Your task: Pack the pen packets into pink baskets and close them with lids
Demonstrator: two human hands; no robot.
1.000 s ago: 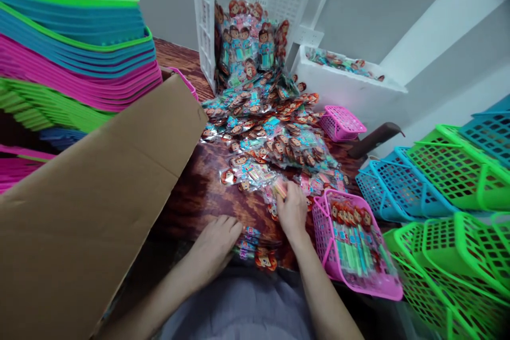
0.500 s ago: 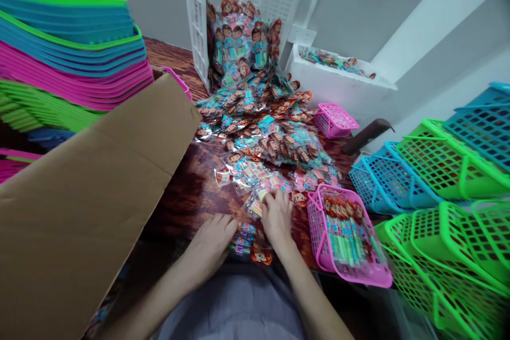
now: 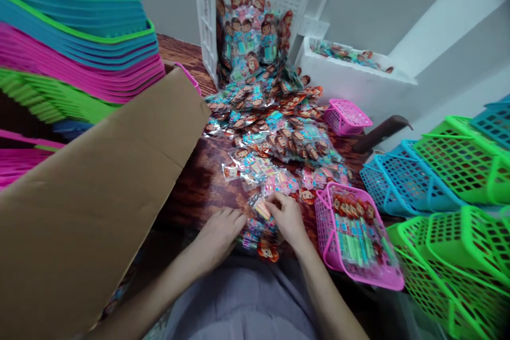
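My right hand (image 3: 287, 218) pinches a small clear packet with pale sticks (image 3: 262, 208) over the near part of the table. Beside it, my left hand (image 3: 223, 232) lies curved against a row of packets (image 3: 255, 234) at the table's front edge, its fingertips on their left end. A packet with a red-haired figure (image 3: 268, 252) shows at the near end of that row. Past both hands spreads a large heap of figure packets (image 3: 274, 127). To the right, a pink basket (image 3: 324, 223) holds several packets standing side by side.
A cardboard flap (image 3: 119, 170) and stacked coloured baskets (image 3: 79, 53) fill the left. A white crate (image 3: 207, 26) and a white foam box (image 3: 342, 74) stand behind. Blue baskets (image 3: 410, 175) and green baskets (image 3: 446, 260) crowd the right, near a small pink basket (image 3: 346, 117).
My right hand has drawn back slightly from the loose packets toward the row, with a packet at its fingertips. My left hand stays by the row. The whole view has shifted a little.
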